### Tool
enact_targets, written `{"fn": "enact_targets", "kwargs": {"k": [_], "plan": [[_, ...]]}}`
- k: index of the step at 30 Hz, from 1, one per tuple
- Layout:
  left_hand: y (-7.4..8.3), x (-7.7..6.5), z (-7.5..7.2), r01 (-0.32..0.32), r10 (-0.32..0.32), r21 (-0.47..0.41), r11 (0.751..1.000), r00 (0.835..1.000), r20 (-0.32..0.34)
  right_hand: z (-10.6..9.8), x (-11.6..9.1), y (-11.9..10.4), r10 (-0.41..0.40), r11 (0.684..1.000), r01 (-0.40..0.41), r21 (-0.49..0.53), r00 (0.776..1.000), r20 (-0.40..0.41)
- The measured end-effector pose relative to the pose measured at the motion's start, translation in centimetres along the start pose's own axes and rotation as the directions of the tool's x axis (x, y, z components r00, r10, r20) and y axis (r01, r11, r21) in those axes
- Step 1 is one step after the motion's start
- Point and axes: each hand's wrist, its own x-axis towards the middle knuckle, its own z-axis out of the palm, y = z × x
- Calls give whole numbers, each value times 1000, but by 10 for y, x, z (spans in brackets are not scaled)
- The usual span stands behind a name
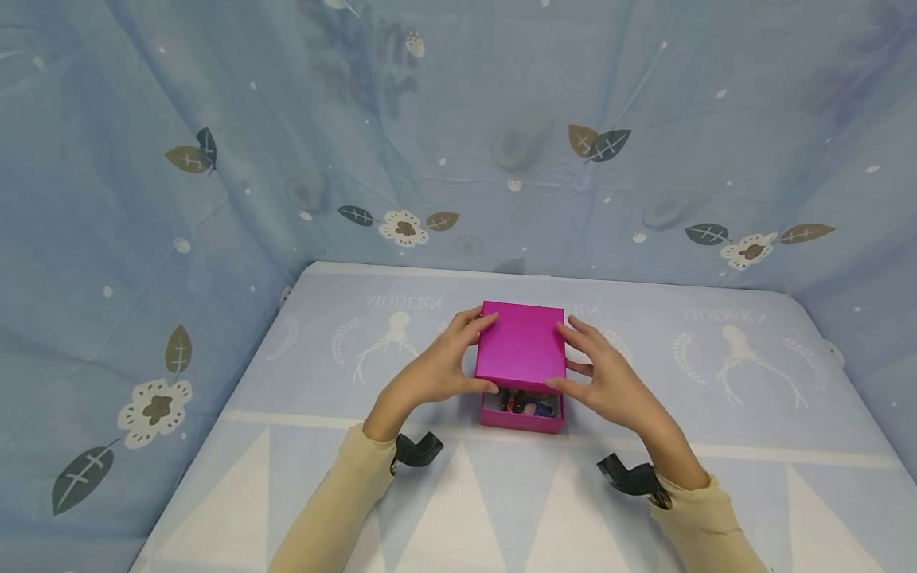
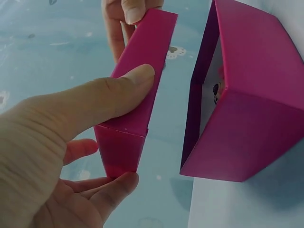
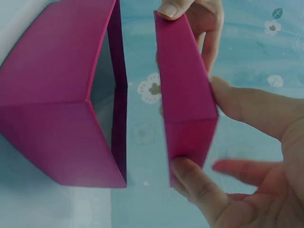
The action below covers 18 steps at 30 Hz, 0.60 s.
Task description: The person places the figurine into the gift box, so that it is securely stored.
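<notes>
A magenta square box lid (image 1: 521,344) is held between both hands above its box (image 1: 521,422). My left hand (image 1: 438,364) grips the lid's left side, its thumb on the near edge and fingers at the far side. On the opposite side my right hand (image 1: 609,383) pinches the lid between thumb and fingers. Both wrist views show a gap between the lid (image 3: 187,80) and the open box (image 2: 266,71). Several small colourful items (image 1: 528,404) lie inside the box; their kind is too small to tell, and the lid hides part of them.
The box stands on a table covered with a pale blue and white patterned cloth (image 1: 458,454). A blue curtain (image 1: 458,143) with flowers and leaves hangs behind and at the sides. Black straps (image 1: 419,450) sit at the wrists.
</notes>
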Motion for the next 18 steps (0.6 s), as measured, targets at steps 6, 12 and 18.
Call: {"fn": "enact_targets", "kwargs": {"k": [6,12,18], "plan": [[-1,0,-1,-22,22,-25,999,1000,-20,-3,2,5,101,986,-105,133,994,37],[1,1,0,33,-34,-122,992,999,-11,-4,1,5,125,981,-137,138,988,90],[1,1,2,149,-151,-178,973,989,7,-2,1,3,137,977,-152,149,985,109]]}}
